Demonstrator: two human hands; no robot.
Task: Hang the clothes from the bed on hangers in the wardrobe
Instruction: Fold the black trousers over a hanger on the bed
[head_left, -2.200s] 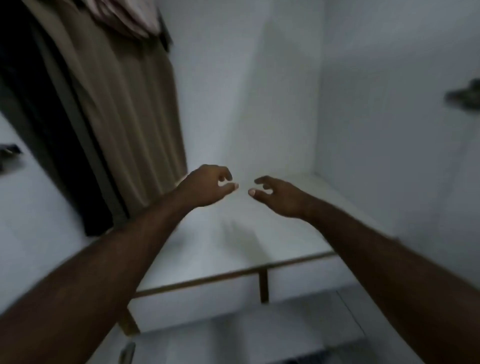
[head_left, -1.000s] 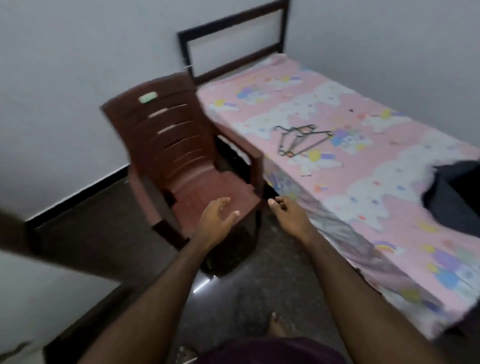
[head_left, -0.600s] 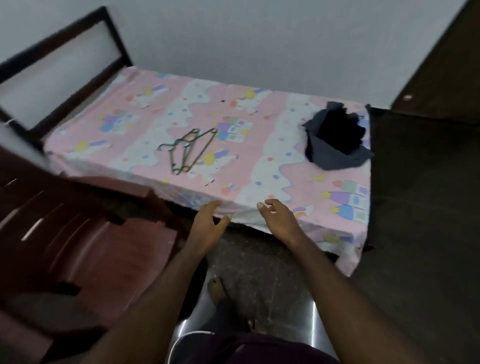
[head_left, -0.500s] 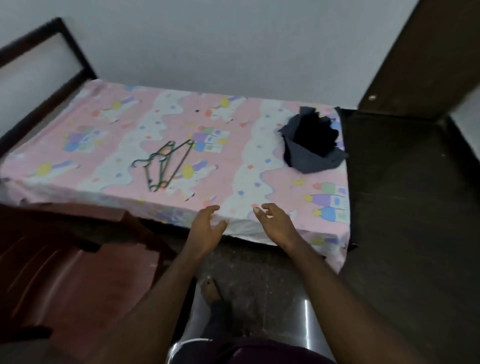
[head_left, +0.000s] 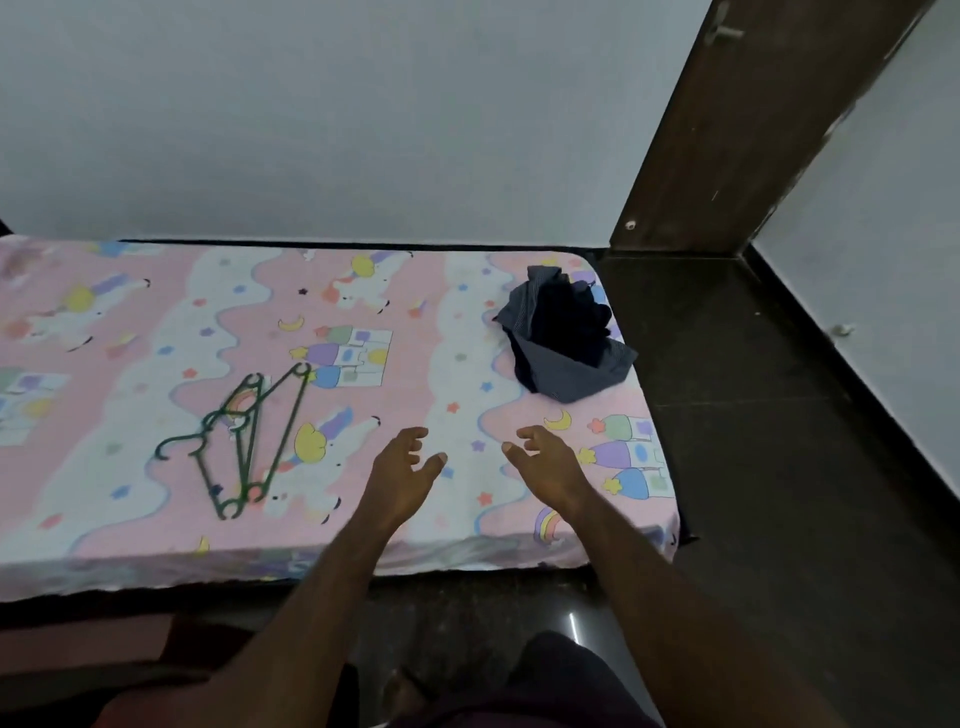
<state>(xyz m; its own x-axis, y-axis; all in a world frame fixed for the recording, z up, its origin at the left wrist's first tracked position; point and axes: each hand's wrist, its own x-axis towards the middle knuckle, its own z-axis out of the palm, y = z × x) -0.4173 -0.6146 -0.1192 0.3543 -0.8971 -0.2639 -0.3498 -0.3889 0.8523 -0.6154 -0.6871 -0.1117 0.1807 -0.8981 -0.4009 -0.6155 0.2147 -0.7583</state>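
A crumpled pile of dark clothes (head_left: 563, 335) lies at the right end of the bed (head_left: 156, 332), which has a pink cartoon-print sheet. A few green hangers (head_left: 244, 441) lie in a loose bunch on the left middle of the sheet. My left hand (head_left: 402, 475) and my right hand (head_left: 548, 465) hover side by side over the bed's near edge, both with fingers apart and nothing in them. The clothes are beyond and to the right of my right hand. The wardrobe is out of view.
A brown wooden door (head_left: 737, 124) stands ajar at the right, past the end of the bed. Dark floor (head_left: 779, 467) runs along the right side. Part of a reddish-brown chair (head_left: 93, 654) shows at the bottom left. A white wall backs the bed.
The view swung from the wardrobe past the chair to the bed. I have come closer to the bed, and both hands now reach over its near edge instead of short of it.
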